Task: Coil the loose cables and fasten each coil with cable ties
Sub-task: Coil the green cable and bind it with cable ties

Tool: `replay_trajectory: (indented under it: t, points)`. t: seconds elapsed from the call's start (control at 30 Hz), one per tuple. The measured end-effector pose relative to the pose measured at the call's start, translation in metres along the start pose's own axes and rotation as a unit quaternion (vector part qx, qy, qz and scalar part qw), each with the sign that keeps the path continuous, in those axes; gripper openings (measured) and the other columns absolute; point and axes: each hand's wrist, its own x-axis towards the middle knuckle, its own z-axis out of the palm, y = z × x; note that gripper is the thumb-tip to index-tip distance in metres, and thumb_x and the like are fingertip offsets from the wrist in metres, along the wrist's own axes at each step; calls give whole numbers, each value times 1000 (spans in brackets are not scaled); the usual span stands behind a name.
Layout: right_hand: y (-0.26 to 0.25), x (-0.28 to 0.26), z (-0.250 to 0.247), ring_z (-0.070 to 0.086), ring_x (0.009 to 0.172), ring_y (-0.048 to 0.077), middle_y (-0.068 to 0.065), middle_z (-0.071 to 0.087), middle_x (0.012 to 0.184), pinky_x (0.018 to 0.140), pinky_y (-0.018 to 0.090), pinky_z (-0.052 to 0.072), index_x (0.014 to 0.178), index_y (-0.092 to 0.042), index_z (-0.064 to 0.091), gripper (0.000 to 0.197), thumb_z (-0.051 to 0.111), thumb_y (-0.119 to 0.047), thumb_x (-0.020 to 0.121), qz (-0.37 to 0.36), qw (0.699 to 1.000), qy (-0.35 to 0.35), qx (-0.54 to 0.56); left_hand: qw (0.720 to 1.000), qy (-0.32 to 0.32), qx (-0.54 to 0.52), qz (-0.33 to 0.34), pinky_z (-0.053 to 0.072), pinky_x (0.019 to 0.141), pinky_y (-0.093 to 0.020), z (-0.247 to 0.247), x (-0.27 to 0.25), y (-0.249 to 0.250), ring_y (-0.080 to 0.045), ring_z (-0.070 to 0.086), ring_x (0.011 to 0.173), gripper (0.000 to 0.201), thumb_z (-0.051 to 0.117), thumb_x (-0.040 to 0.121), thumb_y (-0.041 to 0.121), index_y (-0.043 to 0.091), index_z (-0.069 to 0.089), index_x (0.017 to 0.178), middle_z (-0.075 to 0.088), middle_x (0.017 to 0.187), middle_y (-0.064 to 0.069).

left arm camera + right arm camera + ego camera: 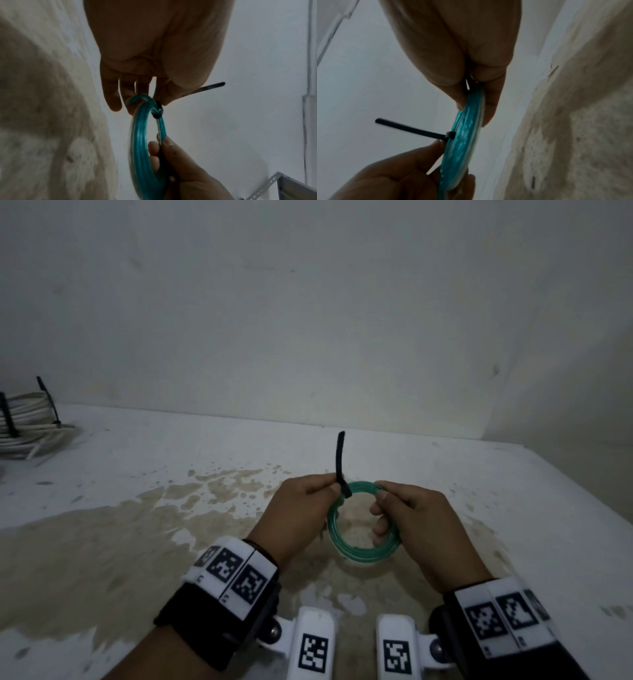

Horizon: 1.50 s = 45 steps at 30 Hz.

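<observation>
Head view: both hands (359, 508) grip the green coil (363, 542) between them.

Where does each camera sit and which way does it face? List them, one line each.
Head: worn high, looks down at stained white table; both hands and wrist bands show.
Left wrist: looks along left hand, which pinches black plastic cable tie.
Right wrist: looks along right hand, which grips coiled teal cable.
Shared: all three show coil and tie.
</observation>
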Motion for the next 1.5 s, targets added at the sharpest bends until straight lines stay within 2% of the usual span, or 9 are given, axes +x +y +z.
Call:
replay_trajectory:
  t: [0.1, 0.23, 0.43, 0.7, 0.93, 1.1, 1.23, 1.37, 1.5]
  points:
    - [-4, -1, 4, 58, 47, 14, 11, 66, 71, 51, 29, 53, 103, -18, 66, 19, 52, -9, 95, 5, 1000, -14, 12, 998, -21, 60, 10, 56, 65, -39, -14, -6, 5, -19, 59, 65, 30, 52, 95, 11, 30, 73, 85, 72, 84, -14]
    - [-24, 1, 24, 60, 49, 20, 12, 67, 71, 58, 36, 55, 104, -21, 65, 18, 52, -11, 95, -14, 997, -79, -12, 999, -29, 37, 6, 56, 59, -28, -48, -24, 15, -15, 62, 62, 30, 55, 93, 9, 35, 70, 88, 69, 78, -10]
    - [-73, 9, 103, 60, 48, 21, 8, 68, 66, 51, 30, 53, 94, -18, 69, 16, 54, -11, 94, -40, 974, -221, -27, 992, 100, 80, 15, 56, 59, -25, -134, -53, 15, -13, 66, 64, 13, 67, 86, 14, 15, 73, 98, 73, 82, -8]
    - [-124, 0, 242, 61, 51, 20, 9, 69, 72, 52, 30, 53, 109, -7, 66, 19, 57, -11, 93, -33, 927, -373, 0, 975, 222, 15, -18, 59, 68, -33, -263, -102, 11, -23, 68, 72, 11, 69, 83, 4, 9, 72, 92, 72, 85, -18]
    - [-169, -11, 318, 66, 66, 20, 12, 67, 92, 57, 36, 57, 117, -15, 60, 31, 57, -33, 92, -21, 932, -354, 75, 922, 377, -68, 54, 55, 59, -22, -348, -120, 22, -17, 67, 70, 9, 63, 85, 0, 3, 70, 90, 73, 82, -13]
    - [-195, -5, 356, 62, 62, 17, 12, 68, 85, 54, 32, 52, 105, -9, 64, 18, 61, -19, 91, -61, 924, -359, 119, 883, 452, -67, 107, 55, 59, -22, -384, -107, 32, -13, 69, 65, 6, 64, 86, 4, 9, 67, 84, 73, 71, -2]
    - [-215, 11, 387, 59, 57, 17, 12, 65, 69, 52, 27, 53, 83, -2, 66, 14, 59, -10, 91, -47, 922, -355, 148, 884, 453, -37, 111, 55, 59, -20, -419, -93, 46, -11, 67, 63, 5, 63, 87, 5, 6, 67, 90, 71, 80, -9]
    - [-235, 29, 419, 60, 52, 19, 16, 62, 64, 56, 27, 56, 89, 7, 60, 11, 60, -4, 89, -22, 921, -337, 192, 904, 413, 60, 88, 52, 58, -14, -471, -78, 66, -7, 60, 66, 7, 63, 90, 13, 13, 69, 91, 68, 83, -4]
    - [-248, 41, 447, 60, 48, 19, 15, 61, 60, 57, 28, 58, 79, 6, 59, 12, 63, -2, 87, -29, 928, -315, 195, 901, 394, 171, 61, 39, 60, -4, -517, -61, 70, 6, 57, 74, 17, 69, 85, 21, 17, 72, 101, 69, 92, 6]
